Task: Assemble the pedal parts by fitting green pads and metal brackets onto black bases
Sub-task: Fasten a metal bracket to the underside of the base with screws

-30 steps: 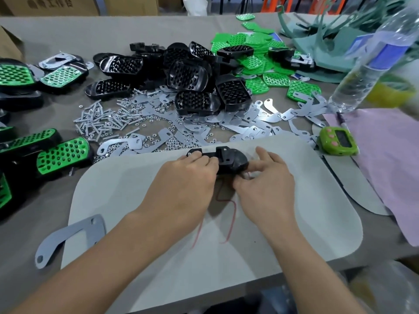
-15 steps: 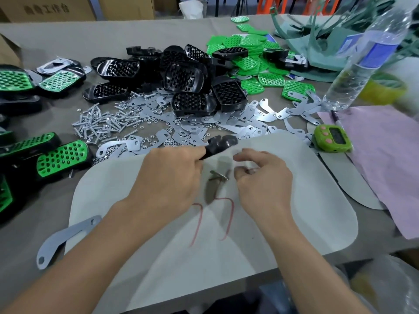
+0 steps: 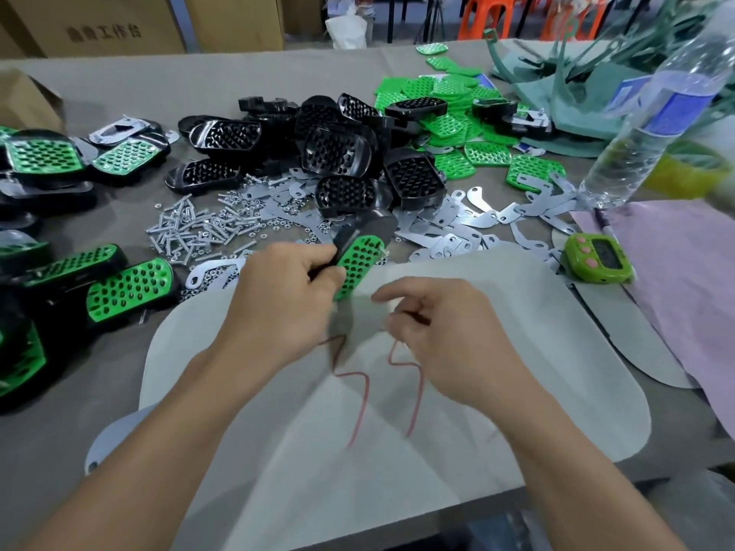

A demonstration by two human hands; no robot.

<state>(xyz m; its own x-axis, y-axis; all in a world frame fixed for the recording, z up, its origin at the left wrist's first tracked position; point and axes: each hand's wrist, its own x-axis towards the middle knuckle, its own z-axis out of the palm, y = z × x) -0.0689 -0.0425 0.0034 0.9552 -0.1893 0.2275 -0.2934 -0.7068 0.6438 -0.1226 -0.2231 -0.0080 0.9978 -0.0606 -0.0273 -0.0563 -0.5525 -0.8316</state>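
One left hand (image 3: 278, 296), one right hand (image 3: 445, 332), one water bottle (image 3: 652, 125), one green timer (image 3: 598, 258).

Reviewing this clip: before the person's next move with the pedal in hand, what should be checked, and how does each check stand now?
1. Grip on the pedal: ok. The left hand grips its lower end and holds it tilted above the mat.
2. Green pad on the base: ok. It faces the camera.
3. Bracket fitted on this pedal: cannot tell. Its back is hidden.
4. Fastener in the right hand: cannot tell. The fingers are curled and blurred.
5. Supply: ok. Screws and loose brackets lie just beyond the mat.
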